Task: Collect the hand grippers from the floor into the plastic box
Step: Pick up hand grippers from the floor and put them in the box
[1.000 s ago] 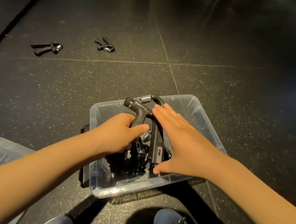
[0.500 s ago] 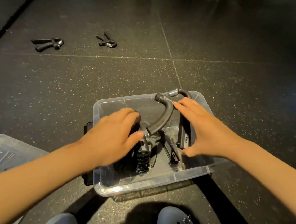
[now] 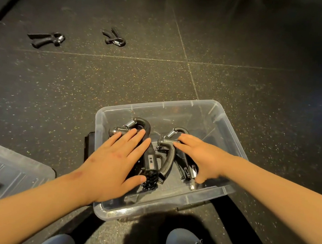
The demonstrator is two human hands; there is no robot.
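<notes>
yet to fetch, up left on the floor: first loose gripper, second loose gripper. in the plastic box: left hand flat, fingers straight, pressing the left boxed gripper; right hand spread on the right boxed gripper, clasping nothing. nest both low before letting go.

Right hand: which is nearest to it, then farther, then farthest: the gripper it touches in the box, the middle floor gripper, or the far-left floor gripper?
From the right hand:
1. boxed gripper, in the plastic box, under its fingers.
2. middle floor gripper, ahead and left.
3. far-left floor gripper, farther left still.
</notes>
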